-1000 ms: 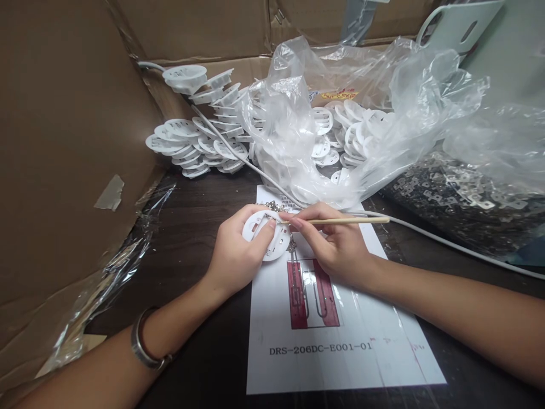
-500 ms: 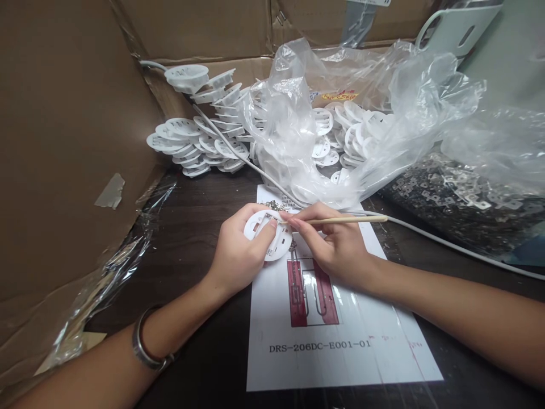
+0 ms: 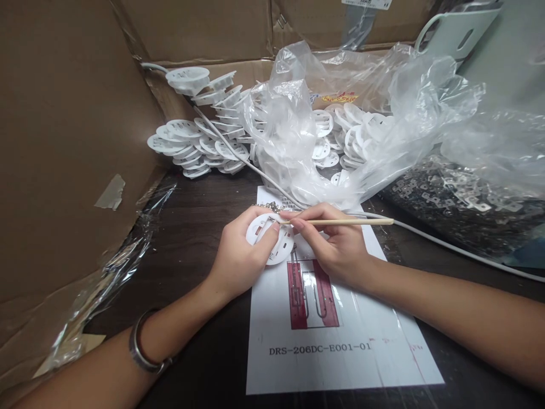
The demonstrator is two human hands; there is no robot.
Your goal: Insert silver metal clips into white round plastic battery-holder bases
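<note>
My left hand [image 3: 242, 244] is closed around the left side of a round white plastic disc [image 3: 281, 251] with slots in it, its thumb pressed on the disc's face. My right hand [image 3: 336, 238] pinches a thin wooden stick [image 3: 349, 222], which lies almost level and points left. The stick's tip is at the disc's upper part, close to my left thumb; whether it touches a part there is too small to tell. Just behind the disc lies a small pile of metal pieces [image 3: 270, 207], partly hidden by my hands. Under them is a printed sheet [image 3: 293, 369] with a red-and-white picture.
Stacks of similar white discs [image 3: 179, 136] stand at the back left, with more behind a crumpled clear plastic bag [image 3: 289, 130]. A bag of small metal clips [image 3: 451, 193] lies at the right. A grey cable [image 3: 460, 250] crosses the table. Cardboard walls [image 3: 63, 142] rise left and behind.
The stick has shifted slightly to the right and down with my right hand. The disc in my left hand has moved a little right and down and appears slightly turned.
</note>
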